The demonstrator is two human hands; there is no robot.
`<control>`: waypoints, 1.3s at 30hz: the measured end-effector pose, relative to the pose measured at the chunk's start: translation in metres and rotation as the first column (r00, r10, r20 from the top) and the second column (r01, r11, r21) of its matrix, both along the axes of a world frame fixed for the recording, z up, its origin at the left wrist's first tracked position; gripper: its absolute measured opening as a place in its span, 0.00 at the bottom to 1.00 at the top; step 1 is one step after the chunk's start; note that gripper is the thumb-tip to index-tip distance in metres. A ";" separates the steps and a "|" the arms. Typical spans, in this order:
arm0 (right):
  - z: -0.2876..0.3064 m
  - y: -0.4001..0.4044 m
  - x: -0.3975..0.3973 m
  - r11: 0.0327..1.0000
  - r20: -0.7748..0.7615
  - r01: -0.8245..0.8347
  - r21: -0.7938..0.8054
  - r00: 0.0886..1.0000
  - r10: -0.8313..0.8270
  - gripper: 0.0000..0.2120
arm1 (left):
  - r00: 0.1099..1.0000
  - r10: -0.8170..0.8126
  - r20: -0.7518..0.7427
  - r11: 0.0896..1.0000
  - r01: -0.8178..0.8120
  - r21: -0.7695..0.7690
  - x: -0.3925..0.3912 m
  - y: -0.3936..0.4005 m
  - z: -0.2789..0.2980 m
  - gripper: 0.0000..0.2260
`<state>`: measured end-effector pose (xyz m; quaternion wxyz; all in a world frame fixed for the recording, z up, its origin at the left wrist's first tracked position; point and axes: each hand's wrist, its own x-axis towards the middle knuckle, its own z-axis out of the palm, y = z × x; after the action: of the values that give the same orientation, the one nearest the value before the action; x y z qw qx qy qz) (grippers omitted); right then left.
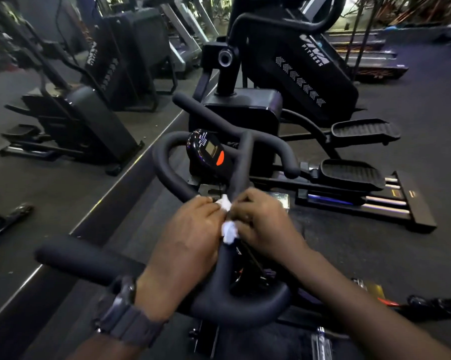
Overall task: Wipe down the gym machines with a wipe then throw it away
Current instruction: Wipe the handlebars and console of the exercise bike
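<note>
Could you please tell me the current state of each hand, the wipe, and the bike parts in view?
Left hand: grip closed on the wipe, at the centre bar.
Right hand: grip closed on the wipe from the other side.
Wipe: white, crumpled, bunched round the centre bar between both hands.
Handlebar: black, bare apart from where the hands are.
Console: screen dim, orange button showing.
Watch: strapped on the left wrist.

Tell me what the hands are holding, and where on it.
Both hands, left hand and right hand, grip a white wipe bunched around the handlebar's centre bar.
</note>
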<state>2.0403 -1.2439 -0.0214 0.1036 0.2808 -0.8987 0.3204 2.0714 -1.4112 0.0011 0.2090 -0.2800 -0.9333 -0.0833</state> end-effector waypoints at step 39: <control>-0.004 -0.028 0.135 0.974 0.029 0.108 0.200 0.993 -0.116 0.15 | 0.944 -0.034 0.328 0.954 -0.067 0.293 0.060 -0.035 -0.019 0.09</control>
<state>2.1748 -1.2720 -0.0251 0.0749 0.2323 -0.9424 0.2285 2.1317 -1.4457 -0.0175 0.0909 -0.2191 -0.9338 -0.2677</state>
